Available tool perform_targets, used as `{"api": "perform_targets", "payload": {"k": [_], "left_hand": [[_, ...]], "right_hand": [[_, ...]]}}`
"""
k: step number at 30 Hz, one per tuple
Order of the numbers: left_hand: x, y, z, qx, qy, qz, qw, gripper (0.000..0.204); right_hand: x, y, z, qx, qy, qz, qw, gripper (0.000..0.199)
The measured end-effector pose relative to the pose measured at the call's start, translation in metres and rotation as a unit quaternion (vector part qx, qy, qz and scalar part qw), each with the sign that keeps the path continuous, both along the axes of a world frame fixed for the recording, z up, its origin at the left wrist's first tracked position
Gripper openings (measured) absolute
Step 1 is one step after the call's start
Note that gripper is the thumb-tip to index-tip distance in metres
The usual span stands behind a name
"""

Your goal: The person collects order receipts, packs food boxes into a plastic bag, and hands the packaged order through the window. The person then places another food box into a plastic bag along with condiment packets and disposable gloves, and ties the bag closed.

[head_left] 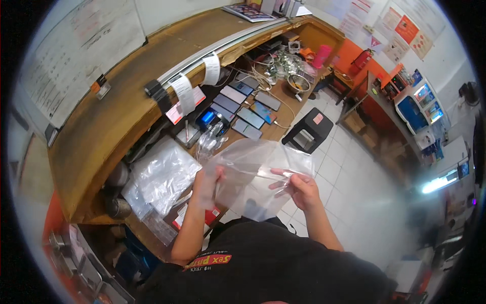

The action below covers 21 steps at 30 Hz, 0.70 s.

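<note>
A large clear plastic bag (243, 185) is spread between my hands, in front of my body. My left hand (215, 176) is at its left side, partly veiled by the film, with its fingers closed on the plastic. At the other side my right hand (302, 191) pinches the bag between thumb and fingers. Left of my left hand, a pile of flat clear plastic bags (164, 175) lies on the wooden desk. Crumpled clear plastic (210, 142) rests just beyond the held bag.
Several phones (248, 117) lie in rows on the desk, with white cables around them. A device with a blue screen (208, 119) stands nearby, below hanging paper slips (183, 93). Farther off are a metal bowl (298, 83) and a pink cup (321, 55). A black stool (309, 130) stands on the tiles.
</note>
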<state>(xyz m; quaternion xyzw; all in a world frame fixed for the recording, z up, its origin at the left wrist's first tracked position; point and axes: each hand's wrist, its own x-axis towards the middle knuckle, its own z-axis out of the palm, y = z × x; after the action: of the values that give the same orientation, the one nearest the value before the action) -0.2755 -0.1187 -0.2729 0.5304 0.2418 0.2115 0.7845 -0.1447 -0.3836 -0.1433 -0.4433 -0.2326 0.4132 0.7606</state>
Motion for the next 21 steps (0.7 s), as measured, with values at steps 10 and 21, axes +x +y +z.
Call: {"api": "perform_targets", "payload": {"k": [10, 21], "left_hand": [[0.086, -0.057, -0.024, -0.265, -0.007, -0.152, 0.952, 0.02], [0.175, -0.136, -0.032, -0.033, 0.087, -0.108, 0.99, 0.017]], "right_hand": [[0.175, -0.092, -0.065, -0.333, -0.182, -0.041, 0.924, 0.039], [0.145, -0.004, -0.144, -0.215, -0.068, 0.048, 0.973, 0.023]]}}
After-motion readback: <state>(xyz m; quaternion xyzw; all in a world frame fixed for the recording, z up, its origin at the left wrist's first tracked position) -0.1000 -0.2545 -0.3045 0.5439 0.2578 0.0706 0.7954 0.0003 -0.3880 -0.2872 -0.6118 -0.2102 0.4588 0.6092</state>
